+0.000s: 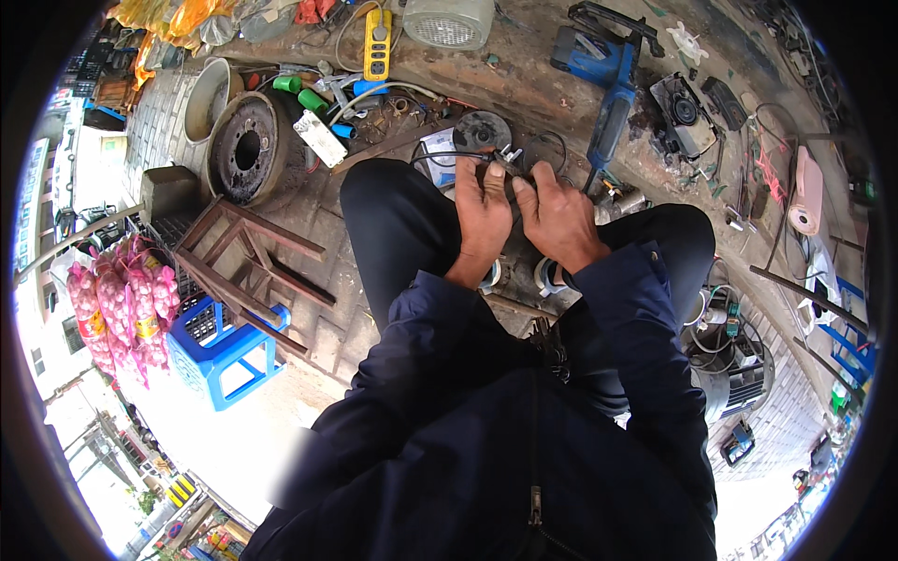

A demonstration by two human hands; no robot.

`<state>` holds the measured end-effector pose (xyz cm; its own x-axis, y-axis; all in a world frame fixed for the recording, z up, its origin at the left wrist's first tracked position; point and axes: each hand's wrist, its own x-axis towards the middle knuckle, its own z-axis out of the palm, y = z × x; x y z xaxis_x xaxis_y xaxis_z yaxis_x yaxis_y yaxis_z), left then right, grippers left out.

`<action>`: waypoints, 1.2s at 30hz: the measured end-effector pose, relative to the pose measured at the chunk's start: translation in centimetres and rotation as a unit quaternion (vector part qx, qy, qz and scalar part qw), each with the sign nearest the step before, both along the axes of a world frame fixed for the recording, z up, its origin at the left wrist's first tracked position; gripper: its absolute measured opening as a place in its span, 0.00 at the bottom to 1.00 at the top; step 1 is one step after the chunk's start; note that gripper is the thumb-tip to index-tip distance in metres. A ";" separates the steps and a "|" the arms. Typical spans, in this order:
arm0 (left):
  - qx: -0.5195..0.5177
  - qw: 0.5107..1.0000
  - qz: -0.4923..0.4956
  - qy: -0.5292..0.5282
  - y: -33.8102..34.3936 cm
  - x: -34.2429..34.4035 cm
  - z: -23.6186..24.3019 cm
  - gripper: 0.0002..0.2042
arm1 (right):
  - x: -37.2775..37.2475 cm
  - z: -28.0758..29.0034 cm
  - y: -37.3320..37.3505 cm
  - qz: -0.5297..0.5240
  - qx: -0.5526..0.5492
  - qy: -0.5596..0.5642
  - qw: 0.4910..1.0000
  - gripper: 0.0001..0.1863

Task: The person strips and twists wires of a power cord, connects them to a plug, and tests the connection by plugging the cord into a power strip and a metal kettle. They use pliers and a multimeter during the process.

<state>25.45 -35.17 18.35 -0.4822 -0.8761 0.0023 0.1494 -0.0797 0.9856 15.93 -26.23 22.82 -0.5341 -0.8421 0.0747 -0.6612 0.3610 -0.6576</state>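
Note:
My left hand (484, 213) and my right hand (559, 221) are close together above my knees, both closed. Between their thumbs and fingers they pinch a small dark electrical plug (506, 157) with shiny metal prongs. The fingers cover much of it. A black cable (458, 153) runs off to the left from the plug, and another dark loop of cable (561, 145) curves on the right. Just beyond the hands lies a round grey disc (483, 130) on the ground. A white printed packet (438, 170) is beside it, partly under the cable.
A yellow power strip (377, 45) lies at the far side. To the right is a blue power tool (613, 112). A rusty wheel rim (245, 154), brown metal frame (253, 248), blue stool (224, 355) and pink net bags (117, 304) stand left. A motor (734, 374) sits right.

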 end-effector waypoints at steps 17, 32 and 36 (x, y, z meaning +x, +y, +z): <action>0.029 0.999 0.001 0.014 -0.5 0.2 0.3 0.10 | -1.9 0.2 1.0 0.016 -0.059 -0.271 0.961 0.16; 0.035 0.999 -0.016 0.037 -0.4 0.3 0.5 0.09 | -2.0 0.4 -0.6 0.044 -0.078 -0.179 0.980 0.10; 0.035 0.999 -0.018 0.019 -0.4 0.3 0.4 0.08 | -1.9 0.4 -0.7 0.047 -0.102 -0.107 0.988 0.08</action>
